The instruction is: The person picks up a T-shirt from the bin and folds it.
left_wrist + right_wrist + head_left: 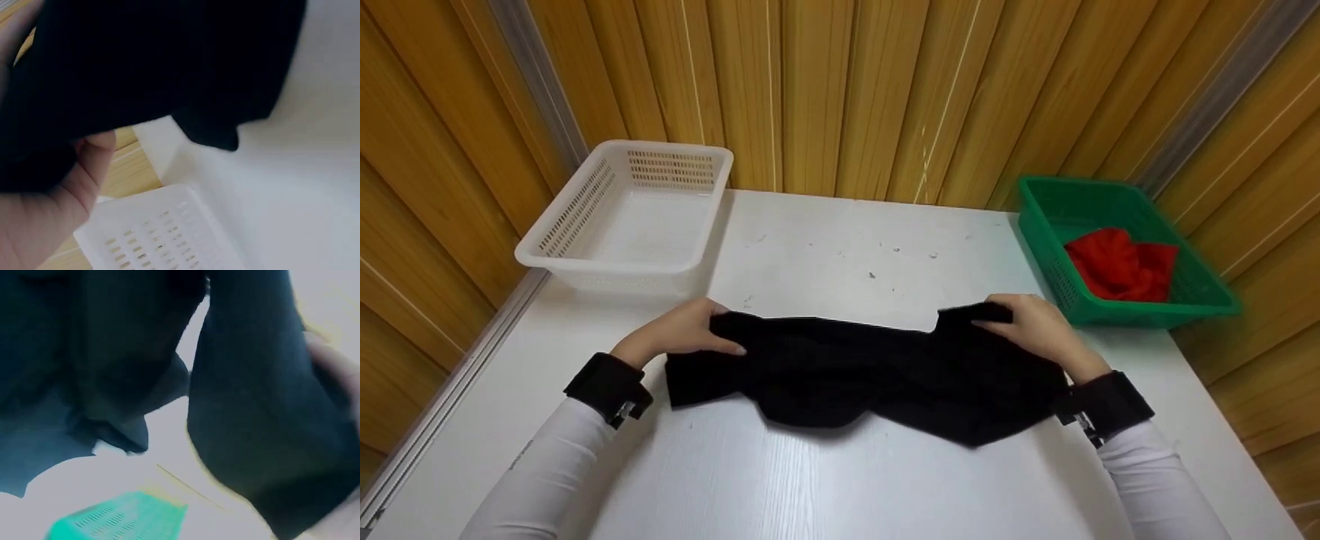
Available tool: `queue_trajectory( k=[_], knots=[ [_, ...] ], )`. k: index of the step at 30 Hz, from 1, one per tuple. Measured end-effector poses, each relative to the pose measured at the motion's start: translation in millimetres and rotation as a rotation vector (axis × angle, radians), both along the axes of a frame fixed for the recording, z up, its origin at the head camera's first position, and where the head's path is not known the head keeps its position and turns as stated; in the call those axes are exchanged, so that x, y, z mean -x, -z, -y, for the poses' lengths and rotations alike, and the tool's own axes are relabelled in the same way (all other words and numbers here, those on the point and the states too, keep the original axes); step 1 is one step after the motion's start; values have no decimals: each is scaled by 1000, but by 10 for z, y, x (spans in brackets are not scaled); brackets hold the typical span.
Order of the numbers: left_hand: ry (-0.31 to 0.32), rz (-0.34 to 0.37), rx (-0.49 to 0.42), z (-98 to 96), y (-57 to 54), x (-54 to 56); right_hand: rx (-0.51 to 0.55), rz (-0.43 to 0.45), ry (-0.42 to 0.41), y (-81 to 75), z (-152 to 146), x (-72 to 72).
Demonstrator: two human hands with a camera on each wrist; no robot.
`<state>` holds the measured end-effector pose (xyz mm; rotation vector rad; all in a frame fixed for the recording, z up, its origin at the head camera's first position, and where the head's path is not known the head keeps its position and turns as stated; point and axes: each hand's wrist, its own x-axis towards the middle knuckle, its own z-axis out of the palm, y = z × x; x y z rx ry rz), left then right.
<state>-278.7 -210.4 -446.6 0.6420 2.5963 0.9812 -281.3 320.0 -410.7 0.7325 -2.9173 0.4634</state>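
A black cloth (840, 367) stretches sideways between both hands over the white table, its lower edge hanging in uneven folds. At its left end my left hand (686, 330) pinches the fabric, thumb on the near side. My right hand (1039, 330) grips the upper right part, where a short flap sticks up. The left wrist view shows the cloth (140, 62) running between the thumb and fingers of the left hand (62, 208). Loose folds of the cloth (253, 394) fill much of the right wrist view, with the right hand (337, 371) at the edge.
At the back left of the table (810, 262) stands a white plastic basket (615, 266) with nothing in it. A green basket (1155, 309) at the back right holds a red cloth (1117, 262). Wood-patterned panels (847, 97) close off the back and sides.
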Motion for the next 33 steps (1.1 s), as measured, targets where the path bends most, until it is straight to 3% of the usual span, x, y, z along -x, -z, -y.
queue_trajectory(
  k=[4, 8, 13, 17, 20, 25, 28, 33],
  knots=[
    [67, 23, -56, -105, 5, -23, 38, 170, -137, 159, -48, -1],
    [100, -29, 25, -310, 121, -82, -57, 286, -188, 350, -17, -26],
    [14, -155, 209, -603, 274, -122, -117, 272, -228, 474, 2, -55],
    [-10, -236, 273, -761, 354, -149, -122, 270, -256, 500, -31, -94],
    [21, -251, 260, -765, 367, -181, -111, 282, -285, 501, -52, -122],
    [64, -174, 200, -662, 339, -207, -84, 305, -329, 488, -54, -160],
    [84, -172, 182, -617, 341, -194, -82, 316, -343, 480, -50, -173],
    [76, -151, 139, -561, 341, -157, -60, 330, -300, 447, -42, -174]
  ],
)
